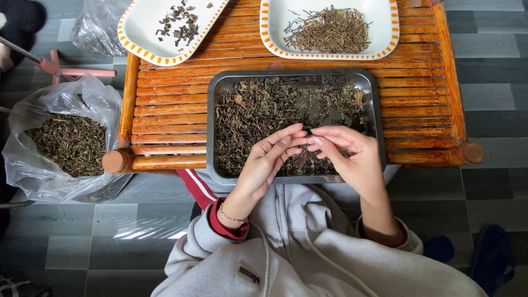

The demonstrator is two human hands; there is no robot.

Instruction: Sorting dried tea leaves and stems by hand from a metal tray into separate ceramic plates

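Nearest the camera: a pale grey hooded top with drawstrings, a red cuff and a thin bracelet on the left wrist.

Just above, left hand and right hand meeting fingertip to fingertip over the near half of the metal tray. Left grip: fingers extended and pressed lightly together, tips touching those of the right. Right grip: thumb and forefinger pinched shut, apparently on a small dark scrap of leaf, too tiny to identify with certainty. Held low over the tray, probably so that anything dropped falls back into the heap.

Under and beyond the hands: dried leaves and stems spread thin across the tray floor, bare metal showing near the right end, a layer shallow enough for single pieces to be picked out.

Tray resting on the slatted wooden table, near edge overhanging toward the lap, within easy reach.

To the left, on the grey tiled floor, an open clear plastic bag holding more of the same dried mix, beside the table corner.

Farthest: 2 white dishes with orange-dashed rims at the table's back edge. Left dish carrying a few dark curled leaves; right dish piled with pale thin stems, kept apart by kind. Beyond the left dish, a second, crumpled plastic bag.
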